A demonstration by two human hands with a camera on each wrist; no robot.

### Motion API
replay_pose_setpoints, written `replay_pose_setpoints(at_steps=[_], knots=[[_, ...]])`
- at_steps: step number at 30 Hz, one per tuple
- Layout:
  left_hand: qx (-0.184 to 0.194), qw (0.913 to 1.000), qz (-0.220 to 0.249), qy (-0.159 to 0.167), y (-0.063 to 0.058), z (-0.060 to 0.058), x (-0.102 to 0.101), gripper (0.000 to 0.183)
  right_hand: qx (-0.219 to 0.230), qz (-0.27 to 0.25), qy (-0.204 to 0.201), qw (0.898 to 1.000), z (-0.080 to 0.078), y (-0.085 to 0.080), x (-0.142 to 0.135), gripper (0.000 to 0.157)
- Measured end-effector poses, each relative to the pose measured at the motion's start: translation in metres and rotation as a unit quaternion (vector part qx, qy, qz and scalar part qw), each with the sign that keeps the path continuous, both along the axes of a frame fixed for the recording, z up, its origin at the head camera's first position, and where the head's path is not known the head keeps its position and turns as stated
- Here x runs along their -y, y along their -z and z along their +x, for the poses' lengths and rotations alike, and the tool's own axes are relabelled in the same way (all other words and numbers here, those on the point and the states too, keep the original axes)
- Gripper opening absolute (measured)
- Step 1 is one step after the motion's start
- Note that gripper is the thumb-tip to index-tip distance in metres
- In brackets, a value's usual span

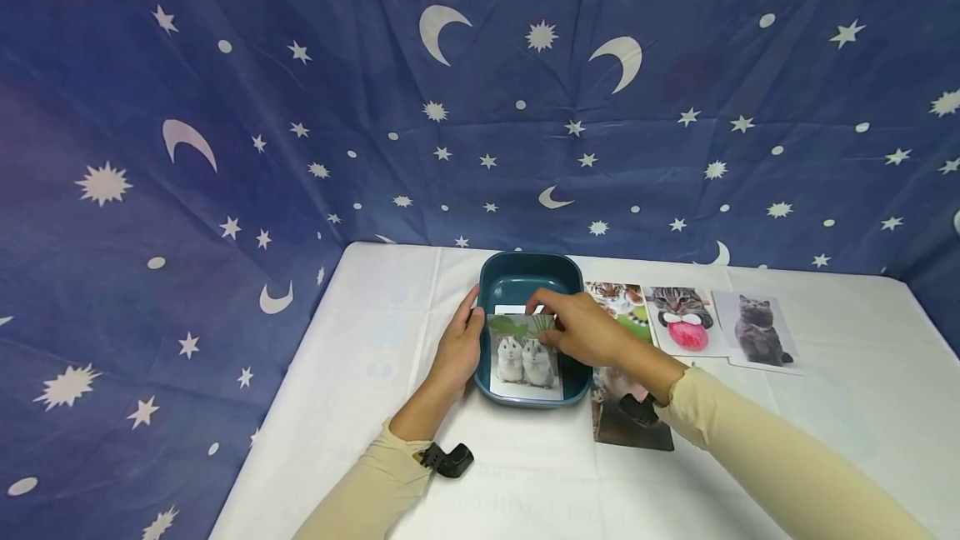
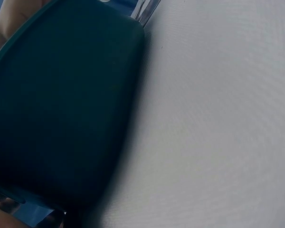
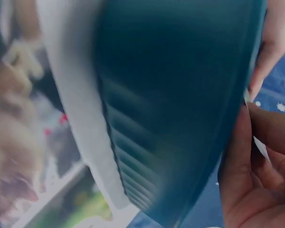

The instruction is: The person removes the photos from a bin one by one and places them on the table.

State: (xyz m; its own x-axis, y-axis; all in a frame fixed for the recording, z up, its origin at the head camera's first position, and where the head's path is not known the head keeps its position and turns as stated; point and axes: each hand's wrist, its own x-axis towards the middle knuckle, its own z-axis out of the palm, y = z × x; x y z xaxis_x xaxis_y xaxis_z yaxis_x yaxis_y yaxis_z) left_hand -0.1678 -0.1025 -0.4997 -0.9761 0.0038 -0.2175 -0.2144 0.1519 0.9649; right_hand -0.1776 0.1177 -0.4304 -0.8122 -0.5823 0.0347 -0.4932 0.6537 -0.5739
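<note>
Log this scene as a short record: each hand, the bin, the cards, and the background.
Left hand: touches the bin's left side
Right hand: pinches the rodent card
Bin: dark teal, on the white cloth
Rodent card: two pale animals, over the bin
Right of bin: tiger card, striped cat card, grey cat card; brown card partly hidden by right arm
Background: blue, moons and stars

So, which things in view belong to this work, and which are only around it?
Belong to the work:
the blue-green container, with the left hand against its side
the photo of two white animals, pinched by the right hand
probably the animal photos right of the container

Only around it:
the starry cloth
the white tablecloth
</note>
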Motion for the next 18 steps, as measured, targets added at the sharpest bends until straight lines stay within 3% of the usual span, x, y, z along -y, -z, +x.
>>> replay_pose_setpoints(at_steps=[5,10,13,18], knots=[[0.002,1.0,-0.001,0.0,0.0,-0.001,0.0,0.047,0.005,-0.015,0.018,1.0,0.009,0.004,-0.004,0.039],[0.0,1.0,0.005,0.003,0.0,0.0,0.0,0.048,0.024,-0.015,-0.006,1.0,0.015,0.01,-0.003,0.056],[-0.003,1.0,0.008,0.005,0.0,0.0,0.001,0.048,0.012,-0.008,-0.015,1.0,0.017,0.014,-0.001,0.063],[-0.004,0.9999,0.009,0.009,0.001,0.001,0.001,0.048,-0.016,-0.035,0.021,0.999,0.018,0.014,-0.004,0.067]])
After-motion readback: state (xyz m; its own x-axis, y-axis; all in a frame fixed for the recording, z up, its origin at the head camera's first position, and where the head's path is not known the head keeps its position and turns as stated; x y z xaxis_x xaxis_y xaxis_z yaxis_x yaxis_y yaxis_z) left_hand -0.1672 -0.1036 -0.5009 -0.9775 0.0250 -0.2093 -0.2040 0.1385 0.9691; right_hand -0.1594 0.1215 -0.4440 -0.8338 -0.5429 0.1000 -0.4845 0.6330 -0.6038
